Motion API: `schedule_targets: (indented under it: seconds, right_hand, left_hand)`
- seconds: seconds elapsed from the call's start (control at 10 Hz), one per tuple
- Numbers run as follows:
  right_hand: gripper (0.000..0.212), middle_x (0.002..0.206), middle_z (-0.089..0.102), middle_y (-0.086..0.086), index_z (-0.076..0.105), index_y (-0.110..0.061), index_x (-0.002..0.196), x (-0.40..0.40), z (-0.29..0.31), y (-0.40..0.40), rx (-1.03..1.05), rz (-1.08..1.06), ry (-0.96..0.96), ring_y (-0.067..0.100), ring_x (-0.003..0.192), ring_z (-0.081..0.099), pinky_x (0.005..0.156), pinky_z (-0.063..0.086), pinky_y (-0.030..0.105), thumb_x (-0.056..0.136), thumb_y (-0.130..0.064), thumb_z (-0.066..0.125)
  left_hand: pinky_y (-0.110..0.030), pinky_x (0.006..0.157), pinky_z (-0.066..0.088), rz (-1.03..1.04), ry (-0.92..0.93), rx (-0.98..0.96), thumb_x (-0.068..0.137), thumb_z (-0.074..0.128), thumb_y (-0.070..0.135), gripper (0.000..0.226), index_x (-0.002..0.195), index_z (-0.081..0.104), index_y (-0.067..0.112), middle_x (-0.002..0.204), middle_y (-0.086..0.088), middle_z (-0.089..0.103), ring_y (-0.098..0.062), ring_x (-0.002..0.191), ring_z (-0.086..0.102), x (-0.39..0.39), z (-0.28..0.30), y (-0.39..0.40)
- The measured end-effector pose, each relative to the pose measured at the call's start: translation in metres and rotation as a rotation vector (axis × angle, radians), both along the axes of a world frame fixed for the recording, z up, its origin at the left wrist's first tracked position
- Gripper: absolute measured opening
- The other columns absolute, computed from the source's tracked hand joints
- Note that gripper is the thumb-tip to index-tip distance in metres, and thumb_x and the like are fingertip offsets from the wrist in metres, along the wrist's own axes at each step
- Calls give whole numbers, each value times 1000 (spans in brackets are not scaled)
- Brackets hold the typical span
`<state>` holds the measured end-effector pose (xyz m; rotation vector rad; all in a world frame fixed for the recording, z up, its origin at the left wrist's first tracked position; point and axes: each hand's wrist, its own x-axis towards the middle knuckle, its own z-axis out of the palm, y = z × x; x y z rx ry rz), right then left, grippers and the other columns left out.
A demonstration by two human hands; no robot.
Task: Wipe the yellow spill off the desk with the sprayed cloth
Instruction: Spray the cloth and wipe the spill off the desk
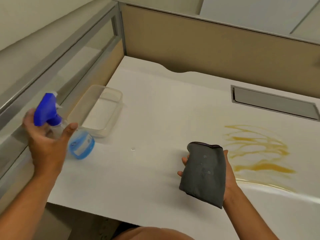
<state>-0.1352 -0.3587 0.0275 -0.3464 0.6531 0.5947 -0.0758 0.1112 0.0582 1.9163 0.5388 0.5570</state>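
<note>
White desk (155,179) fills the corner between tan walls. On it sits a clear plastic box (98,110) with nothing inside. Yellow spill (256,151) streaks the desk on the right side. Just left of it, the right hand (226,177) grips a folded gray cloth (202,174) with wet spots. Far left, the left hand (45,144) wraps loosely around a spray bottle (69,132) with blue liquid inside.

Spray bottle (69,134) and left hand (45,144) motion-blurred.
</note>
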Motion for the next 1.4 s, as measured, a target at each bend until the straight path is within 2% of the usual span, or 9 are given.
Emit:
schedule_targets:
  seconds: [0.1,0.2,0.3,0.5,0.7,0.8,0.9,1.1,1.4]
  right_hand:
    - [106,138,71,19,66,-12,144,-33,16,-46,-37,-126,107,42,131,66,109,45,74,84,-95,39]
    - [101,151,63,16,62,-13,148,-66,26,-84,-150,-206,6,42,140,58,115,38,75,88,-91,42]
    - [92,159,54,16,59,-13,151,-103,37,-130,-202,-263,29,40,148,50,121,32,72,91,-82,47]
    - [79,145,65,20,68,-14,142,-155,50,-218,-519,-357,114,42,134,62,123,33,64,93,-74,58]
    - [74,125,75,9,66,-17,132,-148,40,-282,-1142,-334,261,27,107,72,84,58,40,97,-79,44]
    - [69,123,65,12,54,-10,135,-124,14,-287,-1801,111,231,37,113,64,78,52,41,104,-70,41]
    - [89,150,45,21,30,2,158,-107,-27,-268,-2254,743,276,44,134,46,103,46,56,104,-68,40]
    - [90,173,26,21,16,1,166,-109,-58,-274,-2409,737,178,40,160,22,127,18,63,107,-63,36]
    - [75,176,22,18,13,-6,169,-56,-66,-331,-2424,628,-11,38,162,18,129,20,60,112,-50,34]
  left_hand:
    - [-48,116,49,65,113,1,97,64,63,61,148,41,39,151,-8,56,-26,136,60,-52,-29,-39]
    - [-13,109,42,-143,115,72,95,55,74,50,136,40,50,139,12,50,-5,121,56,-94,-42,-107]
    - [-20,97,50,-548,211,229,99,60,52,31,123,45,64,131,28,45,-12,118,53,-104,-49,-193]
    - [-45,122,38,-974,204,513,104,46,50,53,144,60,19,155,-6,54,-26,153,37,-26,-76,-314]
    - [-63,128,13,-985,284,866,112,39,45,56,164,42,23,177,-10,27,-40,165,16,36,-112,-370]
    - [-63,127,16,-932,231,967,110,32,50,62,163,44,21,174,-13,35,-43,161,27,29,-124,-372]
    - [-64,128,17,-928,247,941,108,27,52,66,161,46,17,171,-15,38,-44,159,30,32,-122,-371]
    - [-51,129,10,-882,165,929,108,29,47,63,159,50,16,170,-15,42,-42,158,34,25,-118,-374]
    - [-60,128,18,-857,139,986,109,30,42,59,160,49,20,171,-11,40,-39,159,35,26,-121,-377]
